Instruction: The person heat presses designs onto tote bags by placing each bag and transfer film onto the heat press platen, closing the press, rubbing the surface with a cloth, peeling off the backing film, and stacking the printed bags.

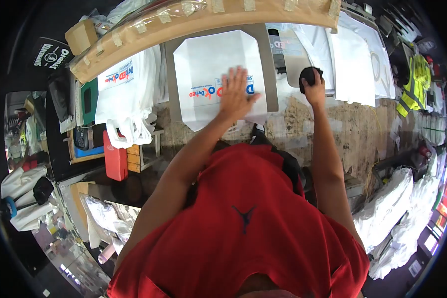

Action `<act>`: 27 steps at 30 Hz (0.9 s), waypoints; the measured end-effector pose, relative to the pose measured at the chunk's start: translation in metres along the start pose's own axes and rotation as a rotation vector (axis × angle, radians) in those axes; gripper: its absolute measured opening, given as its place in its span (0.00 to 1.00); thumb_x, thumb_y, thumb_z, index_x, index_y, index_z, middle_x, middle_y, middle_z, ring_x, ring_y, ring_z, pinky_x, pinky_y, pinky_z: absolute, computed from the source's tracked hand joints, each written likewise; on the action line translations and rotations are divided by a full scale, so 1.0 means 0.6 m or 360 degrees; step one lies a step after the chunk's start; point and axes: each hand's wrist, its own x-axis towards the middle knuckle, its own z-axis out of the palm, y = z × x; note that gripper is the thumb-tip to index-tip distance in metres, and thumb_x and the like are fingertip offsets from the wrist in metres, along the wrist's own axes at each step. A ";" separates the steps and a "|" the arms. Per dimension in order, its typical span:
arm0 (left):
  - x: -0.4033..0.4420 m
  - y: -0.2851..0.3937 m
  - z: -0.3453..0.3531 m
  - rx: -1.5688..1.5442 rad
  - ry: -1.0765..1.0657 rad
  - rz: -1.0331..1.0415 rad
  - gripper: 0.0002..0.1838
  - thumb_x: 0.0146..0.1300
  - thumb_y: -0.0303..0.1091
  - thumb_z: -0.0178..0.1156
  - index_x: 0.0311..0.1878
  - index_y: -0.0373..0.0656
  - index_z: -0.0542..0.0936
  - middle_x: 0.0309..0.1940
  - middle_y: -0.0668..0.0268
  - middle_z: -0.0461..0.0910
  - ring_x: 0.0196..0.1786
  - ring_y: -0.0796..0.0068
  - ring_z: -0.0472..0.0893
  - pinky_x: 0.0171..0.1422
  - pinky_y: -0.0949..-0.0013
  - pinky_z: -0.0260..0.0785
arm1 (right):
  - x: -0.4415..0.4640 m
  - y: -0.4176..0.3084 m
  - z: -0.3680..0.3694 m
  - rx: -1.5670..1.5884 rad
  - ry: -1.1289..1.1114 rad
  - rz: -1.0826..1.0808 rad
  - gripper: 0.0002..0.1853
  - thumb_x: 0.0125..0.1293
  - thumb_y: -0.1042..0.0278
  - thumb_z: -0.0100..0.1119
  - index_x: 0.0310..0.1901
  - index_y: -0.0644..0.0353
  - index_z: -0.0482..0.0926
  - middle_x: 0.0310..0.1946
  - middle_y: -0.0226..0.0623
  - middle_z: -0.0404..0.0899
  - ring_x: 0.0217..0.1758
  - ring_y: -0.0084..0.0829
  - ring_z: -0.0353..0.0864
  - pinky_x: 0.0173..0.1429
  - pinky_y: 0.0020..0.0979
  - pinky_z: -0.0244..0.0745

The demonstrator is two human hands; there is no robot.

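Observation:
My left hand [237, 94] is spread flat, palm down, over a white printed bag [216, 54]. Part of the bag's red and blue lettering is hidden under the fingers. Beneath the bag lies a grey-brown board [267, 69] whose edges show on both sides. My right hand [315, 93] is off to the right, closed around a black rounded object [310, 77]; its kind cannot be made out. Just beyond that hand is a grey panel [294, 57], with white cloth [350, 64] to its right.
A long taped cardboard piece [198, 17] crosses the far side. White printed bags [126, 89] hang in a stack at left, above a red box [115, 156]. Yellow safety vests [417, 82] hang at right, with plastic-wrapped white bundles [387, 198] nearer me.

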 end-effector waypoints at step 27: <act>-0.373 -0.244 0.029 -0.2893 0.0548 -0.1551 0.19 0.71 0.34 0.62 0.62 0.38 0.77 0.57 0.63 0.83 0.60 0.65 0.82 0.70 0.61 0.71 | -0.268 -0.166 0.028 0.0820 -0.1756 0.0918 0.22 0.71 0.54 0.65 0.51 0.69 0.83 0.40 0.34 0.84 0.42 0.24 0.81 0.47 0.28 0.76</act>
